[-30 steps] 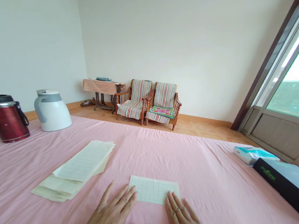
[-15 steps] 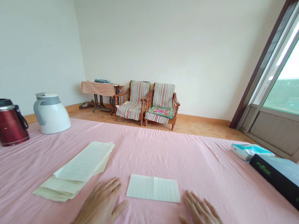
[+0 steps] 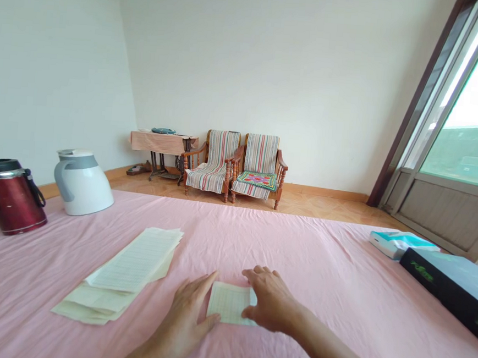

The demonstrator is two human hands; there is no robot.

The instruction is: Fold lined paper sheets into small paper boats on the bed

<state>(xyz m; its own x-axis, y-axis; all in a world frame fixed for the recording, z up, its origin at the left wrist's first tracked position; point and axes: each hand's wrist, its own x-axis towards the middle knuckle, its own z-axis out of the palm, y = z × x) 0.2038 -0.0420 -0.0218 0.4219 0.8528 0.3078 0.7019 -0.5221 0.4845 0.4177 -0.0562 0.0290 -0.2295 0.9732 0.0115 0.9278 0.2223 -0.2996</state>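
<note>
A small pale green lined sheet of paper [image 3: 229, 304] lies flat on the pink cloth between my hands. It shows narrower than before and looks folded over, though my right hand covers its right side. My left hand [image 3: 191, 307] rests at the left edge, fingers stretched out and its thumb touching the lower left corner. Over the right edge lies my right hand [image 3: 271, 300], its thumb and fingers apart. Left of my hands is a stack of longer lined paper sheets [image 3: 126, 266], unevenly piled.
The pink cloth [image 3: 320, 251] is wrinkled. A red thermos [image 3: 11, 200] and a white jug [image 3: 87, 186] stand at the left. A tissue pack [image 3: 399, 241] and a black-sided box [image 3: 446, 283] lie at the right. Two wooden chairs [image 3: 281, 174] stand beyond.
My right hand has moved left from beside the sheet onto its right part. My left hand has shifted slightly right to the left edge. The sheet's visible width has shrunk.
</note>
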